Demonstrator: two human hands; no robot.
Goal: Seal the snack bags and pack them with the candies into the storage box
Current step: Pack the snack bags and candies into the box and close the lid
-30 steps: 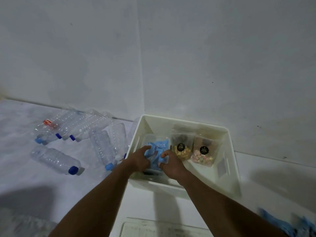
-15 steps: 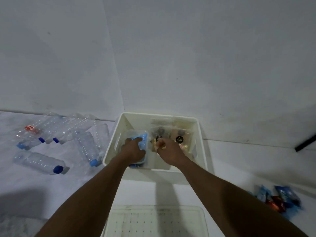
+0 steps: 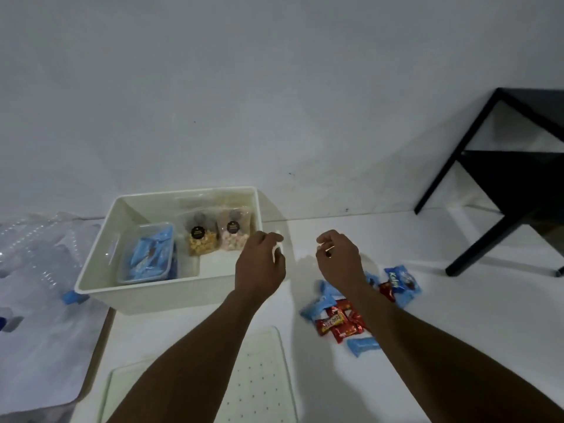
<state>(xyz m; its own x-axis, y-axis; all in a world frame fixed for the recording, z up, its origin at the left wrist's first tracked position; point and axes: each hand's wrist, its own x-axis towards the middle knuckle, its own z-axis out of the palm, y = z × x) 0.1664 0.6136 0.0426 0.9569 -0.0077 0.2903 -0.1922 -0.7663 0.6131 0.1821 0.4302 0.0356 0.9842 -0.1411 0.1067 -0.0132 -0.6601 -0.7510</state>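
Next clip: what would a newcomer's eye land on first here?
The white storage box at centre left, holding two snack bags upright by its far wall and a clear tub of blue packets. Right of it lies a pile of red and blue candies, with the left hand and right hand poised between them.

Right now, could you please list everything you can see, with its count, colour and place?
Box: one, white, left of centre.
Tub: one, clear, blue candies inside, in the box.
Snack bags: two, clear, at the box's far wall.
Loose candies: several, blue and red, right of the box.
Lid: one, white, near edge.
Bottles: several, clear, far left.
Side table: one, black, far right.
Left hand: one, over the box's right rim.
Right hand: one, above the loose candies.
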